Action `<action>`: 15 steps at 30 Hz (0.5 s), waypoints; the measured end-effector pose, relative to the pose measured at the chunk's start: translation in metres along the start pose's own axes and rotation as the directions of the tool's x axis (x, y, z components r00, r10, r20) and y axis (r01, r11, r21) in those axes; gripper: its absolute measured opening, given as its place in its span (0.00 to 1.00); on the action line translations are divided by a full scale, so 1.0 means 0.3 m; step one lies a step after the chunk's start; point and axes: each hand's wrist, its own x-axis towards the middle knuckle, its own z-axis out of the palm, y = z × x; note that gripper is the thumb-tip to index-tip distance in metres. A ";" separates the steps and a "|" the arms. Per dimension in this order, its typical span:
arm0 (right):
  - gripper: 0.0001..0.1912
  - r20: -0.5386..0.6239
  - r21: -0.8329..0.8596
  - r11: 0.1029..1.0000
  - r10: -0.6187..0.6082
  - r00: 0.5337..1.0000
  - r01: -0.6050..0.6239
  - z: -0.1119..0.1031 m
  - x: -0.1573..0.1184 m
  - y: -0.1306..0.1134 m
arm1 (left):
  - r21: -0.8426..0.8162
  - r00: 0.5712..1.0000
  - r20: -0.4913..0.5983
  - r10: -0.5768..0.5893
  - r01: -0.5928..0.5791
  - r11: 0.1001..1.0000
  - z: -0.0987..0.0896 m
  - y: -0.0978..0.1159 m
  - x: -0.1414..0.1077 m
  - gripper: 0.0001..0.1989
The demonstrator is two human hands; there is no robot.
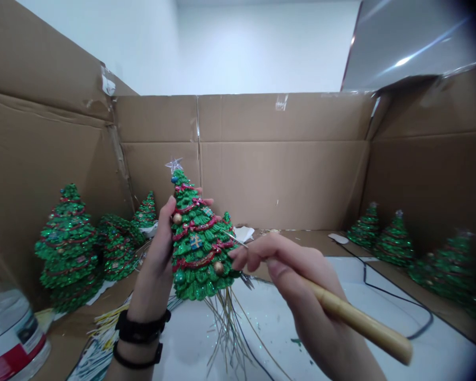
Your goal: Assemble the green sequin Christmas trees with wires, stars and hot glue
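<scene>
Cardboard walls frame a glittery green Christmas tree with red garlands

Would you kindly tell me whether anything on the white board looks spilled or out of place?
Yes, green glitter is scattered across the white board, and a green smear marks it nearby. Both look like spillage on an otherwise pale surface.

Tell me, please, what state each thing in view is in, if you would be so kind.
Left hand: closed around the tree ornament
Right hand: pinching the bamboo-handled tool
Tree ornament: upright, glittery green, held
Bamboo-handled tool: held, thin tip pointing at the ornament
Fibre strands: hanging loose under the ornament
Plastic bottle: capped, partly in view
</scene>
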 end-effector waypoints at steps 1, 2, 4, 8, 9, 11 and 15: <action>0.13 0.007 -0.001 1.000 -0.007 1.000 0.007 0.001 0.000 0.002 | 0.001 1.000 0.004 -0.002 0.002 1.000 0.000 0.000 0.000 0.19; 0.13 0.013 -0.001 1.000 -0.015 1.000 0.015 0.002 0.000 0.004 | 0.000 1.000 0.009 -0.002 0.002 1.000 -0.001 -0.001 0.000 0.19; 0.13 0.024 0.004 1.000 -0.027 0.999 0.027 0.006 0.001 0.007 | 0.001 1.000 0.020 -0.004 0.004 1.000 -0.003 -0.002 0.001 0.20; 0.13 0.048 0.018 1.000 -0.023 0.999 0.022 0.011 0.006 0.011 | 0.004 0.999 0.053 -0.011 0.011 1.000 -0.005 -0.003 0.001 0.20; 0.13 0.056 0.023 1.000 -0.018 0.998 0.017 0.012 0.007 0.013 | 0.005 0.998 0.061 -0.015 0.015 1.000 -0.005 -0.002 0.001 0.20; 0.13 0.067 0.038 0.999 -0.008 0.998 0.005 0.012 0.007 0.016 | 0.003 0.998 0.065 -0.016 0.016 1.000 -0.003 0.000 0.000 0.20; 0.12 0.055 0.068 0.997 0.017 0.998 -0.021 0.011 0.004 0.017 | -0.004 0.998 0.066 -0.019 0.020 1.000 -0.001 -0.001 0.001 0.20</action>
